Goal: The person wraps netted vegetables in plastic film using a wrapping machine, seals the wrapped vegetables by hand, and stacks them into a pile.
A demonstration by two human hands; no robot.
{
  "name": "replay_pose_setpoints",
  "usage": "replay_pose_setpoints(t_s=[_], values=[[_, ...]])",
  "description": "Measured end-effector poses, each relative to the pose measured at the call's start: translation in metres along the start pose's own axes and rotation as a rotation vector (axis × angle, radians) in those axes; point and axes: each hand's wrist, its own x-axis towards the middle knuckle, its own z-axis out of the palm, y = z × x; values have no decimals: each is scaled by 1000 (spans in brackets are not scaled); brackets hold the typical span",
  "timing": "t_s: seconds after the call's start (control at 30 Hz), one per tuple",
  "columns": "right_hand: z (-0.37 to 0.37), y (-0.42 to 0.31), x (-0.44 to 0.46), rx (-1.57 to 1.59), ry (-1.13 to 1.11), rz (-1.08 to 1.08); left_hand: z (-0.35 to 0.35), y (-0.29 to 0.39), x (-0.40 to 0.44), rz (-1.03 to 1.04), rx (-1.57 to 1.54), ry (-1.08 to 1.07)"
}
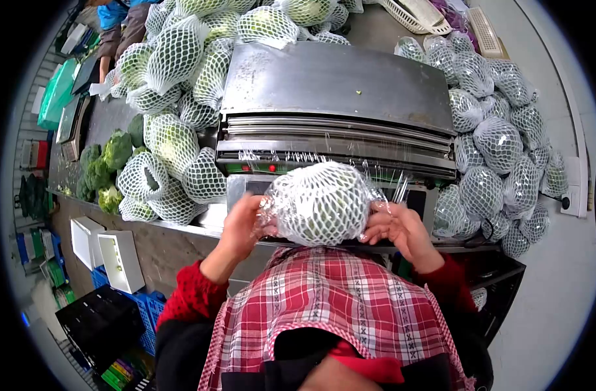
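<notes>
A pale green vegetable head in a white foam net (324, 203) is in front of me at the near edge of the wrapping machine (337, 85), with clear cling film (278, 195) around it. My left hand (244, 225) is closed on the film at its left side, fingers partly hidden behind the bundle. On the other side my right hand (402, 229) has its fingers curled in on the film's right end. Film still stretches up towards the machine's metal rollers (337, 130). The exact kind of vegetable inside the net cannot be made out.
Netted heads (174, 137) are piled at the left, beside bare broccoli (117, 150). Film-wrapped netted heads (500, 143) are heaped at the right. White boxes (120, 260) and a black crate (105, 320) stand low on the left. Another person (122, 26) is at the far left.
</notes>
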Motion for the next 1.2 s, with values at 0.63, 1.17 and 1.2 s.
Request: replay_pose_setpoints(t_s=[0.63,1.17,1.2], values=[[-52,194,-2,-363,448,253,-90,-185,9,-101,984,145],[9,109,-14,146,-18,46,86,23,-48,168,859,-898],[10,102,-30,399,-56,29,81,22,-53,105,877,-756]])
